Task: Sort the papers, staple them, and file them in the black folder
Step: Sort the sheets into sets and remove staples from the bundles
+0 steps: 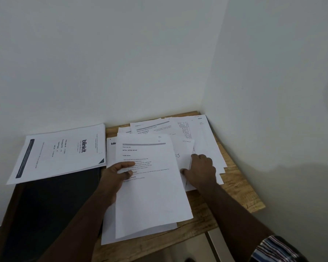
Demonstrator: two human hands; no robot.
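Your papers (150, 186) are still mid-sort: the top sheets, headed with printed text, lie in a loose stack on the wooden table (235, 188), with more sheets fanned out behind them toward the wall corner. Your left hand (117, 174) holds the stack's left edge, thumb and a finger lying on the printed face and the rest hidden beneath, so it looks like a light pinch rather than a firm clamp. Your right hand (201, 171) rests on the spread sheets just right of the stack, fingers curled at a paper edge; whether it actually has hold of a sheet, I cannot tell. The black folder (51, 201) lies closed to the left, beside the table, with one branded sheet (61, 152) resting across its far end. No stapler is in view. By my reading, nothing is stapled or filed yet; sorting, stapling and filing all remain.
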